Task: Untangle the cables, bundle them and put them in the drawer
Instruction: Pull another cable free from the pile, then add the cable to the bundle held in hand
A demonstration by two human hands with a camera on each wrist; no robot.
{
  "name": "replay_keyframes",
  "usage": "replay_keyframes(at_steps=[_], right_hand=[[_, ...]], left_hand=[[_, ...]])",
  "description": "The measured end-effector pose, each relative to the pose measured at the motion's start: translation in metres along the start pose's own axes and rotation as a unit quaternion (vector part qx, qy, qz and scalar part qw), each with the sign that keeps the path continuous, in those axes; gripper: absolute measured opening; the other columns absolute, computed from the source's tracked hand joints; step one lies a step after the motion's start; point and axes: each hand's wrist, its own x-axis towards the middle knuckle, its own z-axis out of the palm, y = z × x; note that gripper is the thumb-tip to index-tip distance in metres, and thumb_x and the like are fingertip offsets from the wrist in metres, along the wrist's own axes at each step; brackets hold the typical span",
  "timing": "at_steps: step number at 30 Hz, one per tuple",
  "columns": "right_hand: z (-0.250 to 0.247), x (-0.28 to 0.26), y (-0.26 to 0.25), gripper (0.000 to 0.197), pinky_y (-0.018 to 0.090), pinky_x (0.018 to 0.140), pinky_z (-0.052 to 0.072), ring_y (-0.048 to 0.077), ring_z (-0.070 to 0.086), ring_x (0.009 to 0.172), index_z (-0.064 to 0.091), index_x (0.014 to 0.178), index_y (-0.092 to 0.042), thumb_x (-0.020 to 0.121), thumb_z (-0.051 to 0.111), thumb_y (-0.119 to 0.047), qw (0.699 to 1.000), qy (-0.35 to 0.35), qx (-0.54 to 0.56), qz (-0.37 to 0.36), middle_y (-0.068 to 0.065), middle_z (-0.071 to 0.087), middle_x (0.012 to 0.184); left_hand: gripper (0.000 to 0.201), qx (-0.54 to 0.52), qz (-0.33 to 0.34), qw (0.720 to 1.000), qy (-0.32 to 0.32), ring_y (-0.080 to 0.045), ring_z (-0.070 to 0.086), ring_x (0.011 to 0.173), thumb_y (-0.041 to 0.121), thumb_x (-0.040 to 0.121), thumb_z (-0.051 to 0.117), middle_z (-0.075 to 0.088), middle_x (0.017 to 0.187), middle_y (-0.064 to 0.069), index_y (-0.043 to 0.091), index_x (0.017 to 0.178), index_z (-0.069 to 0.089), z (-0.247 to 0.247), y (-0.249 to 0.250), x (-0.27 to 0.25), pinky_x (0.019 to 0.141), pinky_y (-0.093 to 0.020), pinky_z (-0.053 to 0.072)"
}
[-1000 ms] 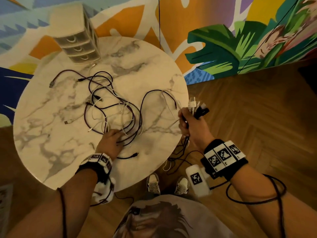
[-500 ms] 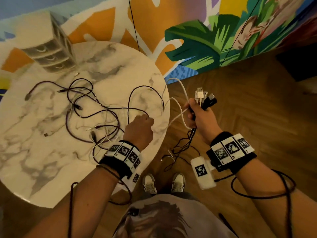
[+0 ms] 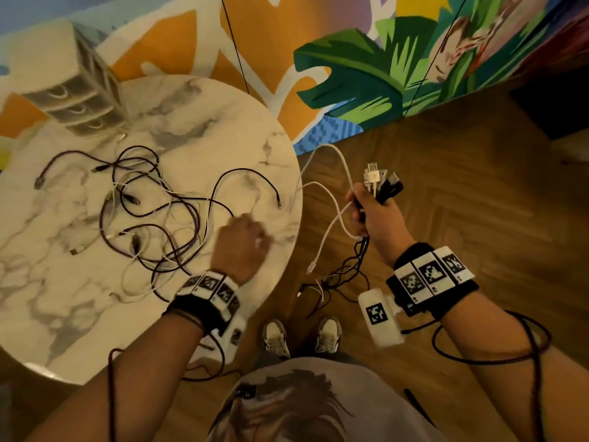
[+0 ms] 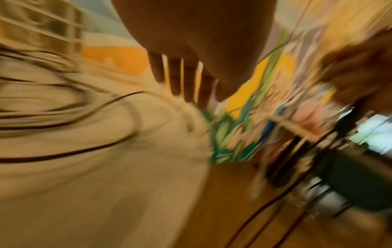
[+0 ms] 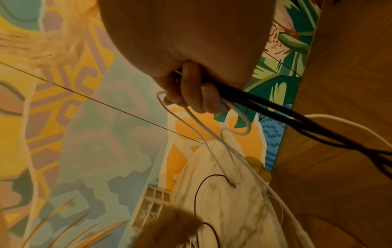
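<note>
While my right hand is gripping the freed cable ends beside the bench, my left hand, fingers relaxed, is hovering over the tangle; I'm judging that lifting one strand slowly avoids tightening knots.

A person's right hand grips a bunch of cable ends beside a round marble table, white and black plugs sticking up above the fist and the leads trailing to the wooden floor. The left hand, blurred, is over the table's near edge beside a tangle of dark and white cables. A small drawer unit stands at the far edge.
</note>
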Motion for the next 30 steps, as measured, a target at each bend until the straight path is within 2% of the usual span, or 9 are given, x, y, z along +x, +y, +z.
replay_keyframes(at_steps=[5, 12, 14, 16, 19, 22, 25, 28, 30], right_hand=[[-0.001, -0.005, -0.004, 0.035, 0.021, 0.042, 0.026, 0.004, 0.033, 0.039, 0.053, 0.074, -0.017, 0.102, 0.036, -0.028, 0.995, -0.037, -0.071, -0.056, -0.001, 0.041, 0.054], [-0.044, -0.001, -0.002, 0.037, 0.024, 0.049, 0.031, 0.006, 0.038, 0.047, 0.058, 0.072, -0.024, 0.102, 0.037, -0.028, 0.979, 0.048, -0.133, -0.149, -0.011, 0.045, 0.053], [-0.057, 0.0, 0.005, 0.041, 0.028, 0.052, 0.032, 0.012, 0.039, 0.05, 0.059, 0.065, -0.029, 0.101, 0.04, -0.033, 0.979, 0.106, -0.128, -0.118, -0.01, 0.045, 0.054], [-0.066, 0.001, 0.008, 0.043, 0.031, 0.053, 0.033, 0.014, 0.039, 0.051, 0.054, 0.058, -0.026, 0.098, 0.044, -0.037, 0.979, 0.144, -0.116, -0.085, -0.004, 0.045, 0.055], [-0.077, 0.003, 0.005, 0.039, 0.033, 0.053, 0.029, 0.014, 0.035, 0.049, 0.045, 0.061, -0.022, 0.095, 0.05, -0.038, 0.981, 0.152, -0.101, -0.066, -0.002, 0.039, 0.054], [-0.082, 0.003, -0.001, 0.039, 0.032, 0.051, 0.027, 0.013, 0.032, 0.047, 0.043, 0.058, -0.026, 0.094, 0.052, -0.037, 0.983, 0.148, -0.088, -0.061, -0.007, 0.036, 0.05], [-0.08, 0.0, -0.007, 0.042, 0.031, 0.052, 0.031, 0.01, 0.035, 0.047, 0.045, 0.055, -0.029, 0.096, 0.051, -0.033, 0.987, 0.136, -0.056, -0.069, -0.011, 0.037, 0.049], [-0.069, -0.005, -0.013, 0.028, 0.021, 0.061, 0.04, 0.002, 0.046, 0.056, 0.046, 0.069, -0.026, 0.096, 0.051, -0.031, 0.984, 0.12, -0.082, -0.107, -0.012, 0.047, 0.061], [-0.061, -0.008, -0.02, 0.022, 0.019, 0.063, 0.042, -0.001, 0.049, 0.061, 0.049, 0.075, -0.025, 0.096, 0.051, -0.03, 0.983, 0.102, -0.086, -0.129, -0.01, 0.05, 0.068]], left_hand=[[0.046, -0.409, 0.047, 0.911, 0.006, -0.013, 0.058, 0.073, 0.058, 0.086, 0.045, 0.064, 0.083, -0.002, 0.015, 0.094, 0.061, -0.059, 0.125, 0.039, 0.064, -0.024, 0.045], [0.022, -0.377, 0.162, 0.906, 0.106, -0.001, 0.044, 0.053, 0.024, 0.093, 0.055, 0.049, 0.06, 0.01, 0.01, 0.077, 0.055, -0.091, 0.163, 0.063, 0.054, -0.012, 0.035], [0.024, -0.429, 0.149, 0.887, 0.086, -0.002, 0.043, 0.051, 0.022, 0.094, 0.053, 0.049, 0.058, 0.006, 0.004, 0.079, 0.056, -0.088, 0.157, 0.061, 0.052, -0.018, 0.037], [0.024, -0.393, 0.118, 0.911, 0.035, -0.003, 0.048, 0.05, 0.023, 0.094, 0.052, 0.052, 0.056, 0.006, 0.005, 0.079, 0.057, -0.063, 0.143, 0.059, 0.053, -0.019, 0.039], [0.026, -0.155, 0.012, 0.975, -0.16, -0.015, 0.061, 0.071, 0.037, 0.095, 0.048, 0.059, 0.074, 0.002, 0.013, 0.089, 0.058, 0.004, 0.103, 0.047, 0.062, -0.028, 0.044], [0.051, -0.004, -0.029, 0.954, -0.299, -0.03, 0.059, 0.1, 0.053, 0.092, 0.042, 0.06, 0.116, -0.013, 0.013, 0.124, 0.043, 0.045, 0.075, 0.034, 0.083, -0.039, 0.049], [0.074, -0.111, 0.057, 0.961, -0.246, -0.024, 0.05, 0.119, 0.052, 0.089, 0.052, 0.046, 0.136, -0.008, 0.018, 0.146, 0.02, 0.032, 0.103, 0.031, 0.097, -0.035, 0.042], [0.069, -0.254, 0.159, 0.943, -0.143, -0.017, 0.044, 0.124, 0.044, 0.085, 0.063, 0.041, 0.139, -0.002, 0.022, 0.142, 0.033, -0.002, 0.156, 0.041, 0.102, -0.033, 0.039], [0.056, -0.344, 0.182, 0.909, -0.148, -0.021, 0.049, 0.121, 0.031, 0.086, 0.063, 0.051, 0.133, -0.007, 0.015, 0.136, 0.044, -0.015, 0.184, 0.051, 0.1, -0.034, 0.042]])
